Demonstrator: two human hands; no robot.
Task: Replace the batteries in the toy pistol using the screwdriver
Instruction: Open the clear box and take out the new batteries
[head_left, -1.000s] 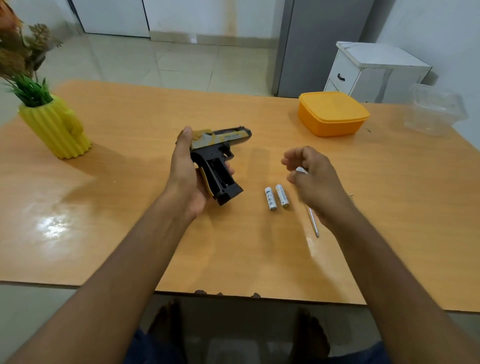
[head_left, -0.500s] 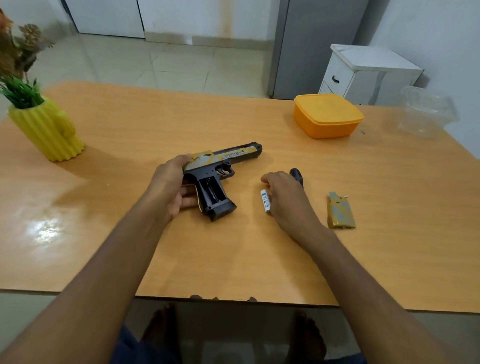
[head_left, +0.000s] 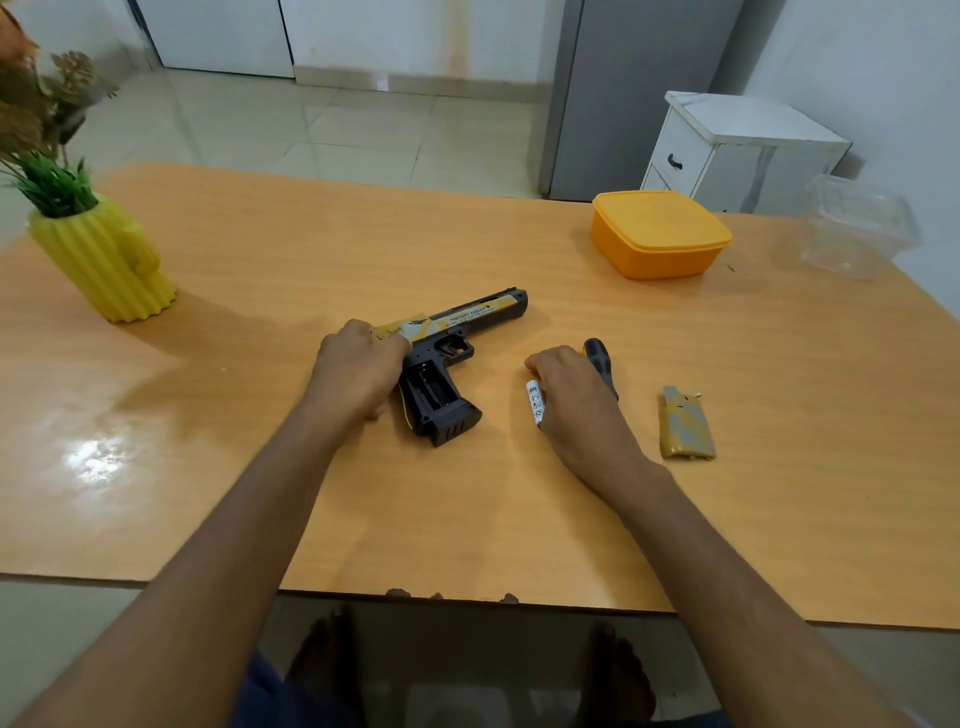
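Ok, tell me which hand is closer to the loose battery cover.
Right. The right hand lies just left of the battery cover; the left hand is farther left, on the pistol.

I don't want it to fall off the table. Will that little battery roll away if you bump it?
Probably yes. The battery is a smooth round cylinder lying on its side on the glossy table, so a nudge could roll it. Right now the right hand sits beside it, which may block it. It looks small and likely light.
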